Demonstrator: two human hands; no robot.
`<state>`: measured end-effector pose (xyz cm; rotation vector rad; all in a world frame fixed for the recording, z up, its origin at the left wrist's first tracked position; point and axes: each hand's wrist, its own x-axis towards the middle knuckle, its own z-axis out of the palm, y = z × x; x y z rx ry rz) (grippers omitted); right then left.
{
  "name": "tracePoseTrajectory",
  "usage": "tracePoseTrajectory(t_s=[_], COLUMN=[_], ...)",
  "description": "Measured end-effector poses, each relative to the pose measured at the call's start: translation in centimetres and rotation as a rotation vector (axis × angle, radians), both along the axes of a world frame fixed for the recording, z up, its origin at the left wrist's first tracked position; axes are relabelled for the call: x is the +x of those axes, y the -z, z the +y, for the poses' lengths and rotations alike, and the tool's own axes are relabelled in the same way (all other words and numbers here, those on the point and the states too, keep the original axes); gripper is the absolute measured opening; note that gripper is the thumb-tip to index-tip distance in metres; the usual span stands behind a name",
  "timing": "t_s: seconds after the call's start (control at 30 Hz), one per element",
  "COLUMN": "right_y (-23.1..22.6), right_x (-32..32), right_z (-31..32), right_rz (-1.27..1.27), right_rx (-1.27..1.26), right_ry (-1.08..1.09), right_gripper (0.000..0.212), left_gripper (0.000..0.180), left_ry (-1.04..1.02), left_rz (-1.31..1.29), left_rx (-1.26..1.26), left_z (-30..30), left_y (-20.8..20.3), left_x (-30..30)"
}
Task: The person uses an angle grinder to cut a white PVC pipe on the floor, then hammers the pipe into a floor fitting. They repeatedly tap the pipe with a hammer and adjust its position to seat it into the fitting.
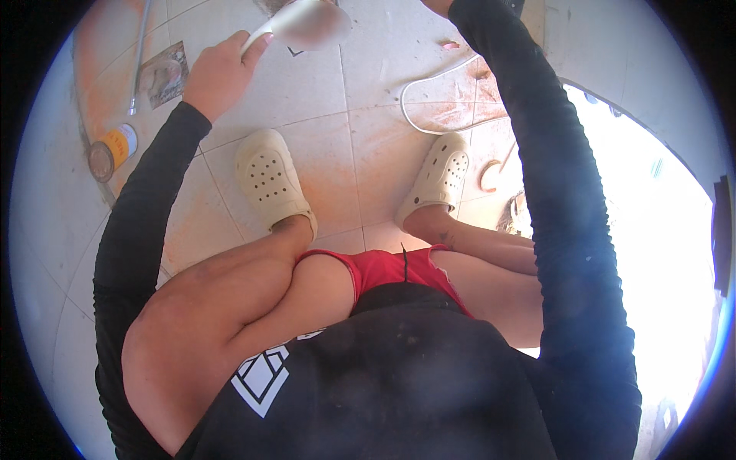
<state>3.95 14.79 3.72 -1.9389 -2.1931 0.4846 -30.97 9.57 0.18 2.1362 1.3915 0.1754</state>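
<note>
Leftmost, a yellow-labelled can [119,146] sat on the tiled floor [307,92], brown end showing; whether that was lid or contents, I couldn't tell. Next, the left hand [220,74] had its fingers closed around a white-handled object [313,24], blurred mid-surface. Rightward, a pale cord [402,97] curved; the right hand [438,5] was cut off, its fingers' state unclear.

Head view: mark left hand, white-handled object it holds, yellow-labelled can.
Left hand [221,75]: head view, back of the hand.
White-handled object [310,24]: head view, blurred broad end.
Yellow-labelled can [117,146]: head view, label on its side.
</note>
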Motion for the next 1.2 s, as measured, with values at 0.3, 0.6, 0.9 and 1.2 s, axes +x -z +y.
tracePoseTrajectory(t_s=[0.3, 0.6, 0.9, 1.2], right_y=[-0.1, 1.1, -0.3, -0.9], right_x=[1.8, -0.3, -3.3, -3.2], right_z=[-2.0, 4.1, 9.1, 10.3], right_rz=[-0.032, -0.172, -0.327, -0.442], right_rx=[-0.067, -0.169, -0.181, -0.303], right_ry=[0.056, -0.150, -0.276, -0.257], right_gripper=[0.058, 0.060, 0.063, 0.067], left_gripper=[0.061, 0.074, 0.068, 0.067], left_ry=[0.042, 0.077, 0.140, 0.146], left_rz=[0.064, 0.103, 0.125, 0.101], left_rx=[-0.079, -0.130, -0.052, -0.077], left_z=[1.8, 2.6, 3.9, 4.5], left_y=[1.1, 1.5, 1.6, 2.2], left_x=[-0.1, -0.1, -0.4, -0.6])
